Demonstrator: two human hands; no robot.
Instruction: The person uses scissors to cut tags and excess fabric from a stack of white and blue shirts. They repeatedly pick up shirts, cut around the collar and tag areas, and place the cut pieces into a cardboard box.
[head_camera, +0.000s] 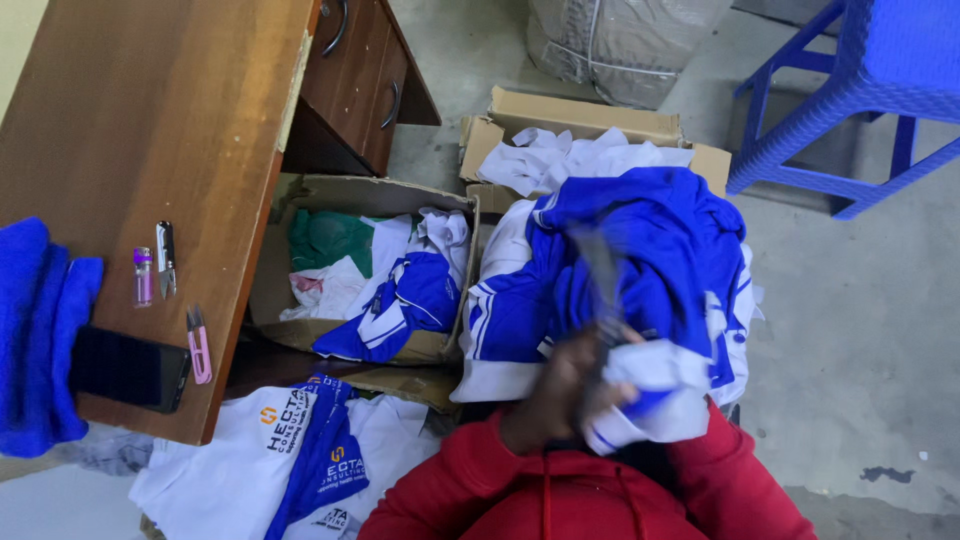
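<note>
Close to our chest, over our red sleeves, we hold a blue and white shirt. Our left hand is shut on a fold of the white part, with its fingers curled round the cloth. Our right hand is hidden under the shirt, so we cannot tell if it is open or closed. A blurry thin thing stands up from the left hand, and we cannot tell what it is.

The shirt is bunched up, not flat. Its long way runs from our hands up and away from us, toward the far cardboard box, and it drapes over that box's near edge. More white cloth lies in that box. A second box to the left holds more shirts. One more shirt lies on the floor by the bench.

We think the work is only partly done, since many shirts wait in the boxes and this one is in our hand.

On the bench lie pink snips, a small purple bottle, a silver clipper, a black phone and a blue cloth
</note>
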